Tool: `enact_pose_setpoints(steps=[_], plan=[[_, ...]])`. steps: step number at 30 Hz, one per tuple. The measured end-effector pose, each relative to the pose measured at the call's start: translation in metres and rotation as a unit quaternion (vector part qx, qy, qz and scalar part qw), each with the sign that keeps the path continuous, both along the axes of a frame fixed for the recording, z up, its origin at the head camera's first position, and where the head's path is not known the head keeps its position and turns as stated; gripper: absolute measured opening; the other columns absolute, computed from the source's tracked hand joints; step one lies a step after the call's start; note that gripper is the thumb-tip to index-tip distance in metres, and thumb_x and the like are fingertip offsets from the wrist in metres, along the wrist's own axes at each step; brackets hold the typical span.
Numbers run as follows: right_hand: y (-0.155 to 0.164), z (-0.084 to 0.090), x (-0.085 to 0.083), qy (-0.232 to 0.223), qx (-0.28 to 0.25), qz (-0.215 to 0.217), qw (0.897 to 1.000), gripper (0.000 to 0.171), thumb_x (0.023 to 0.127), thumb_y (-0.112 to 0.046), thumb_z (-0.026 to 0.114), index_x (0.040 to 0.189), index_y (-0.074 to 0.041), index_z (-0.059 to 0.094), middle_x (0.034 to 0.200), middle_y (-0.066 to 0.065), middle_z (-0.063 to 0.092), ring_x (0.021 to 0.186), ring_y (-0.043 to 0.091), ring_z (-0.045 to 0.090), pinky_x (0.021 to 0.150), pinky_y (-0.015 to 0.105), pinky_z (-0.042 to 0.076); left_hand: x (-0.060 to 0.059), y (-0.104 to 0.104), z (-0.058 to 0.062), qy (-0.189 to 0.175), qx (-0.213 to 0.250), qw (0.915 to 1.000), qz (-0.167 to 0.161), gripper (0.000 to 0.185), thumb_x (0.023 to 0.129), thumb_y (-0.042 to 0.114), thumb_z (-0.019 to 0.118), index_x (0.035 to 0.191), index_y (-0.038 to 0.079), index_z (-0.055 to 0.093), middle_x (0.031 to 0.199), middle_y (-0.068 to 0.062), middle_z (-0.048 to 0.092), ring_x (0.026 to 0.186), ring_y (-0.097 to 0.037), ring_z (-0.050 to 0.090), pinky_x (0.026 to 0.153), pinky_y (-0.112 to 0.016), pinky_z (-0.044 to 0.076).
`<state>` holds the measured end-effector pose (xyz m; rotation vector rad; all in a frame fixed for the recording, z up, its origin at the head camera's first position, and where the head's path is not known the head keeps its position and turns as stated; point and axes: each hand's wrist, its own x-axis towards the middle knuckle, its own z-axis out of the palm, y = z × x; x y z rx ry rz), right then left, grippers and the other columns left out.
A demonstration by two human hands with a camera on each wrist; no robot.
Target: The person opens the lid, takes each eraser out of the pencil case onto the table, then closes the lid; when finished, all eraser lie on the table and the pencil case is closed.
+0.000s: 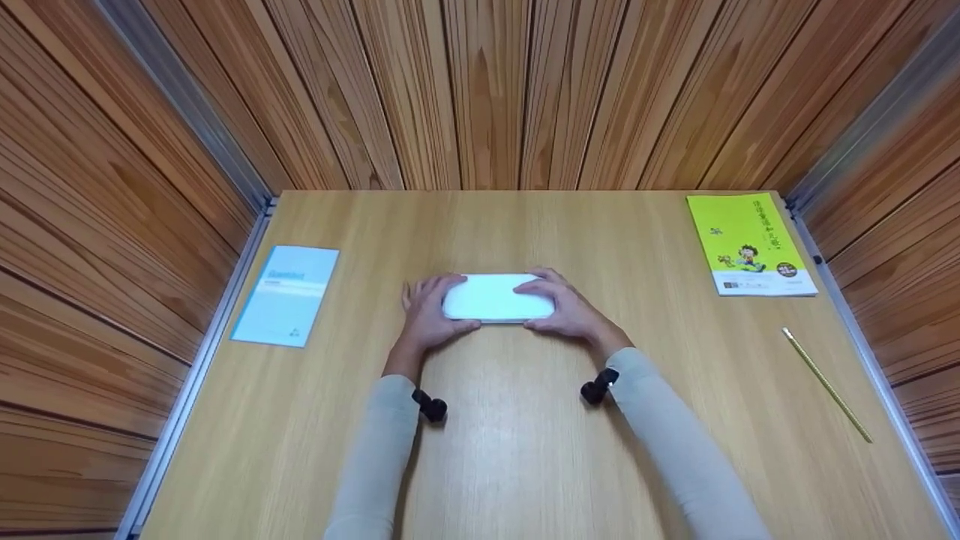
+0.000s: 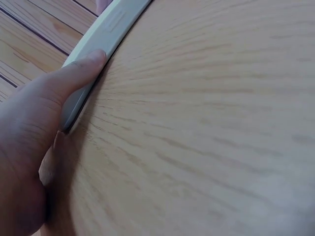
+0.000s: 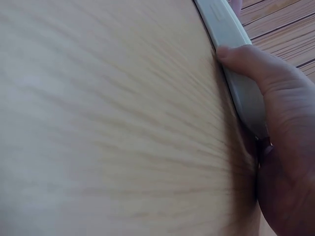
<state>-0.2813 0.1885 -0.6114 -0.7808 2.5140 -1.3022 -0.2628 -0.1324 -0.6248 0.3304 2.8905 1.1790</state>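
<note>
Wood-panelled walls enclose a light wooden table [image 1: 525,450] on three sides. At the table's centre lies a flat white case [image 1: 499,298] with rounded corners, long side running left to right.

Hand state:
- The left hand [image 1: 429,311] grips the left end of the white case. Its thumb lies along the near edge, as the left wrist view confirms [image 2: 74,73], and its fingers wrap the far side.
- The right hand [image 1: 566,307] grips the right end in the same manner, thumb pressed on the near edge [image 3: 246,59] and fingers over the top.
- Both hands are clamped on the case, which rests on the table.

Surrounding items:
- A pale blue booklet [image 1: 286,295] lies near the left edge.
- A green book [image 1: 748,244] lies at the far right corner.
- A pencil [image 1: 825,384] lies nearer, along the right edge.
- All three are well apart from the hands.

Step in hand, as a judgement: the case is secured at both ends, apparently prior to opening or lifting. Whether a lid seam has parted cannot be told. A following move would call for even force from both thumbs so that the case does not skid or twist on the smooth surface.
</note>
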Motion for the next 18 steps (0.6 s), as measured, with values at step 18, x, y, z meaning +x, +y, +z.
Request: enact_pose_setpoints(steps=[18], plan=[[0.0005,-0.0011,0.0002,0.005,0.001,-0.006,1.0,0.056,0.093,-0.027,0.093,0.146,-0.022,0.076,0.173,0.016,0.049,0.167,0.044,0.037,0.136,0.072,0.024,0.0005,0.0043,-0.0055,0.019,-0.048,0.9987,0.006,0.089,0.085,0.062,0.091,0.16,0.026,0.059,0.166,-0.009,0.06,0.159,-0.042,0.045,0.135,-0.081,0.001]])
